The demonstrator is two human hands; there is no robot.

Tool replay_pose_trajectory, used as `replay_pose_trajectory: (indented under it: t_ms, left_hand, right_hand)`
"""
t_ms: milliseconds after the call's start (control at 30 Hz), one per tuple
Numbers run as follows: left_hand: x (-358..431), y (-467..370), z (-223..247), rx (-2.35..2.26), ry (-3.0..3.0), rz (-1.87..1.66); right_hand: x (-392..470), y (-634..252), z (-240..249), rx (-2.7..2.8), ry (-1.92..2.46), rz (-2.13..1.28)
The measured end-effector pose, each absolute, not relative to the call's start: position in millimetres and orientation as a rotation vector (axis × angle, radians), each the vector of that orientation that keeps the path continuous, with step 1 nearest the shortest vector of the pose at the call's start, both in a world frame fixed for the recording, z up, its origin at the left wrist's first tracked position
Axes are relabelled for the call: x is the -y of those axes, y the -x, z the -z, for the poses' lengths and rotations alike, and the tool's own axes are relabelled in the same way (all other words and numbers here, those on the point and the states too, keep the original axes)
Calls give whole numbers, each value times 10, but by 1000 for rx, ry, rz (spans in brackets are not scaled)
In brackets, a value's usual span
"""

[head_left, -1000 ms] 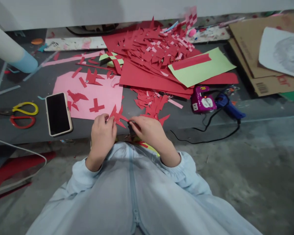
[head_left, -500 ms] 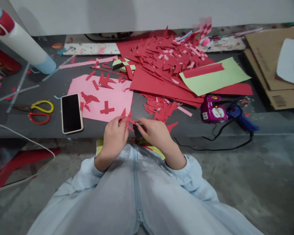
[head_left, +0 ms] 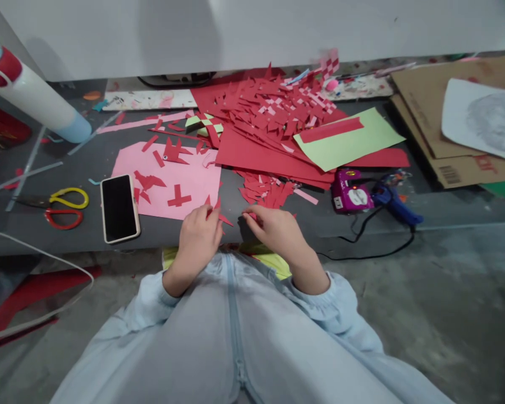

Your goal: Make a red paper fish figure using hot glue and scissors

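My left hand [head_left: 199, 238] is closed on a spiky red paper piece [head_left: 224, 219] at the table's front edge, beside the pink sheet [head_left: 151, 168]. To its right, my right hand [head_left: 274, 230] is apart from that piece, with thumb and forefinger pinched; what they hold, if anything, is too small to make out. Red cut-outs lie on the pink sheet, among them a cross [head_left: 179, 196] and a spiky one with a small eye [head_left: 175, 151]. Beyond my right hand is a pile of red scraps [head_left: 269, 191].
A phone [head_left: 120, 209], scissors [head_left: 69, 207] and a white bottle [head_left: 46, 98] are at the left. Red sheets [head_left: 252, 154] and a green sheet [head_left: 349, 143] lie behind. A blue glue gun [head_left: 399, 207], a purple box [head_left: 350, 192] and cardboard [head_left: 425, 120] are at the right.
My right hand has moved right, away from the red piece that both hands were touching. My left hand still has it. The view has shifted slightly.
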State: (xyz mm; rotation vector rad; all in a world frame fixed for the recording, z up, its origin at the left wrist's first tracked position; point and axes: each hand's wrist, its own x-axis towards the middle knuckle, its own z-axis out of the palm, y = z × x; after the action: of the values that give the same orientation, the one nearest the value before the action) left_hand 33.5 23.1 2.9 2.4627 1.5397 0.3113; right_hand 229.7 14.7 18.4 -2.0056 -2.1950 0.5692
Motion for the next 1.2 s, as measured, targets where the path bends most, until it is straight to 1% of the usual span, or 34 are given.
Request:
replay_pose_trajectory:
  t_ms: [200,400,567,767,933,1200]
  left_hand:
    - [-270,-405,-42,-1452,-2470,-406]
    - [-332,-522,-101,-1397,-2501,-395]
    - [-466,-730,-217,-1278,-2573,-287]
    - [-649,-925,-350,-1226,-2646,-257]
    - [-719,-993,-347,-1193,-2688,-298]
    - [-678,-950,-317,-1189,-2695,-230]
  right_hand:
    - [-161,-2660,-167,2042,2189,-498]
    - [-271,-3136,-133,1741,2415,-297]
    - [-416,-3237,-135,1708,2419,-324]
    - [-531,-3246,-133,1747,2429,-387]
    - [-627,-3324,-182,1694,2384,-350]
    - [-822,-3452,-315,1663,2293,-312]
